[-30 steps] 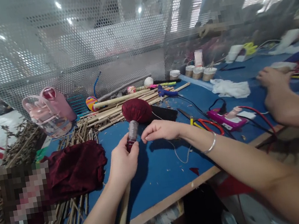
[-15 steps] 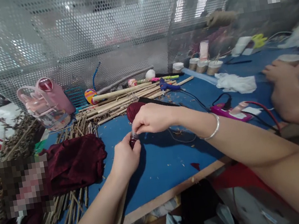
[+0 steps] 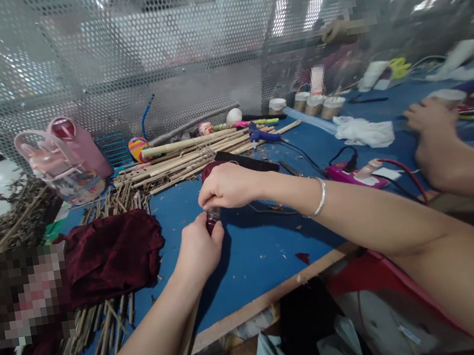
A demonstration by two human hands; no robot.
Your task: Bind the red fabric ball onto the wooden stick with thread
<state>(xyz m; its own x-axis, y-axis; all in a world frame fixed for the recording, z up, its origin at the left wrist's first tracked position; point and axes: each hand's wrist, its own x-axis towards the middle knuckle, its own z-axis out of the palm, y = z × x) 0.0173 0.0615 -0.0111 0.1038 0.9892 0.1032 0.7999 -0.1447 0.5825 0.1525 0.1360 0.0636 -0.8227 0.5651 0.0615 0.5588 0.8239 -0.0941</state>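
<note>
My left hand [image 3: 197, 246] is closed round a wooden stick [image 3: 186, 344] whose lower part runs back beneath my left forearm. Dark red cloth with thin pale windings [image 3: 213, 217] covers the stick's upper end, just above my left thumb. Over it, my right hand [image 3: 233, 185] is pinched with fingers bent down; what its fingertips hold is hidden. Behind that hand shows a dark red rounded bundle [image 3: 209, 171], mostly covered. A thin cord [image 3: 266, 209] loops on the table under my right wrist. Left of my hands lies dark red cloth [image 3: 112, 254].
Wooden sticks [image 3: 197, 154] lie at the back with a blue glue gun [image 3: 262, 134]. A purple power strip [image 3: 349, 175] and white crumpled plastic [image 3: 365, 132] are at right, near another person's arm [image 3: 444, 150]. Pink bottles [image 3: 74, 143] stand back left, beside dry twigs [image 3: 3, 208].
The view has shifted slightly, so the table things sit further left. My right hand has dropped a little and turned over the windings, covering more of the bundle. My left hand keeps its hold.
</note>
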